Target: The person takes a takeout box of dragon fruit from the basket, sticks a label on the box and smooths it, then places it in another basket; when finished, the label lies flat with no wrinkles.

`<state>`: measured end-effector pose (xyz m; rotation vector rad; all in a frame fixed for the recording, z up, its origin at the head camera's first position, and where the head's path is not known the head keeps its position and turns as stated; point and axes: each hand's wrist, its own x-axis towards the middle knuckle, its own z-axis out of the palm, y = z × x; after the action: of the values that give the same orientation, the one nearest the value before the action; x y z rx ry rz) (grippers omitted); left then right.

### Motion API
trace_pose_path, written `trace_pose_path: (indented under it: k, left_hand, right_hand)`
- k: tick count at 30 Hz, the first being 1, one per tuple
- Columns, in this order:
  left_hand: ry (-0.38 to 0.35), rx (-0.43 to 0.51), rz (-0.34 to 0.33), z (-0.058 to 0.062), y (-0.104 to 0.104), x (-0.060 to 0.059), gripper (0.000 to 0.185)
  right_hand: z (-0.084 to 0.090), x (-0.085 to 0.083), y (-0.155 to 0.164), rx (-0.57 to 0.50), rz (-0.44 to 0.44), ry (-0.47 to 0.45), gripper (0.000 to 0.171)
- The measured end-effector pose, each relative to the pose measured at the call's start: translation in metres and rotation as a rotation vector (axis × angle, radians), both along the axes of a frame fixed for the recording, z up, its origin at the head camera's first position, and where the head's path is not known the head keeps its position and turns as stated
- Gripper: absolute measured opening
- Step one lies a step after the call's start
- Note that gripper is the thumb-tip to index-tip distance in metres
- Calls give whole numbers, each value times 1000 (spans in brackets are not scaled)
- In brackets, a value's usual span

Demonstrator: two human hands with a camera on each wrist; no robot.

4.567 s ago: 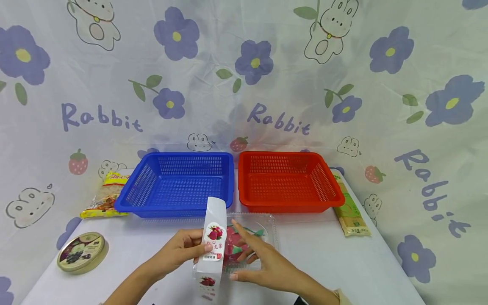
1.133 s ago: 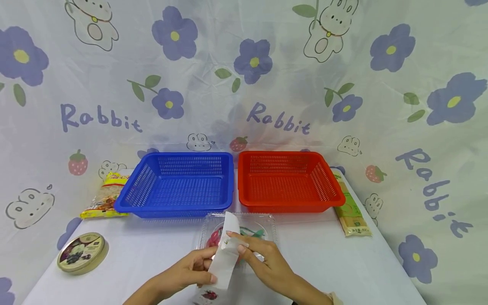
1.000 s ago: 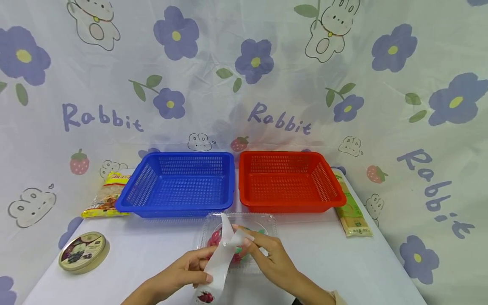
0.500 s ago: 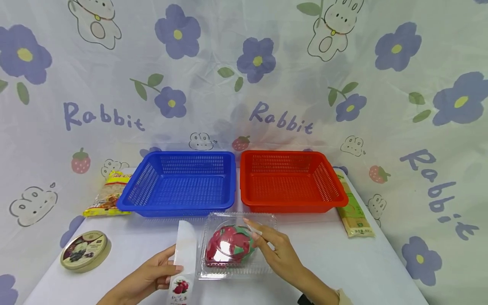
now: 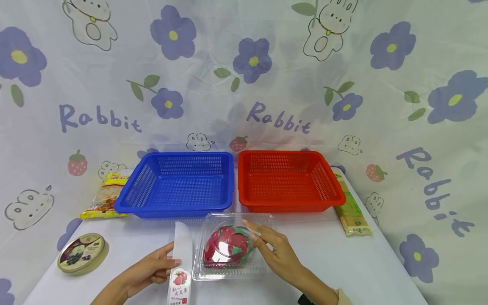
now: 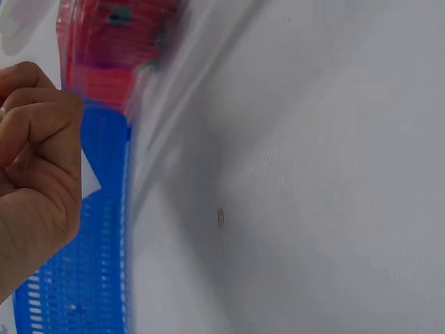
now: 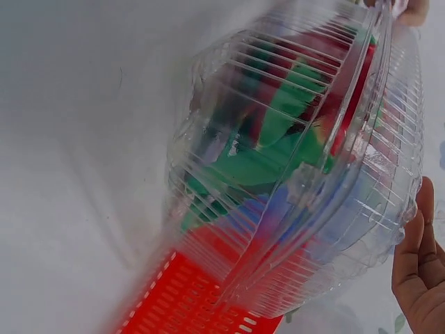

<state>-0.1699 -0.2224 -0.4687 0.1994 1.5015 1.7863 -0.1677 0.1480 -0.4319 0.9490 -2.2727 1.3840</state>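
Observation:
My left hand (image 5: 152,267) grips a long white strip of fruit stickers (image 5: 182,250), upright left of the box, its lower sticker printed with dragon fruit. In the left wrist view that hand (image 6: 45,153) has its fingers curled, and a white strip corner (image 6: 90,179) shows behind it. A closed clear plastic clamshell box (image 5: 202,272) holds a red and green dragon fruit (image 5: 228,248). Over the lid's right side, my right hand (image 5: 276,248) pinches a peeled sticker, seen only as a pale edge between thumb and forefinger. In the right wrist view the box (image 7: 327,188) partly hides that hand (image 7: 421,271).
Behind the box stand a blue basket (image 5: 175,208) and a red basket (image 5: 289,204), side by side. A round tin (image 5: 81,254) lies at the left, a yellow-edged food bag (image 5: 106,197) beyond it. A green packet (image 5: 352,212) lies right of the red basket.
The right hand has peeled a sticker off the strip and moved right, over the lid. The left hand has drawn the strip left, off the box, uncovering the dragon fruit.

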Motion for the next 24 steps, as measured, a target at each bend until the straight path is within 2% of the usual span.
trace_pose_path:
  k: [5,9,12,19,24]
  left_hand:
    - [27,-182,31,-8,-6,-8,90]
    - [85,-357,40,-16,-7,-10,93]
    - [132,-443,47,-21,-6,-12,92]
    - [213,-400,56,-28,-6,-13,89]
    - [276,-391,55,-30,-9,-12,89]
  right_hand:
    - [0,3,-1,17,5,-18,41]
    - [-1,3,0,59,1,-31,38]
    - [-2,2,0,80,7,-26,38]
    - [-4,-2,1,125,21,5,38]
    - [-6,-6,3,249,-16,18,41]
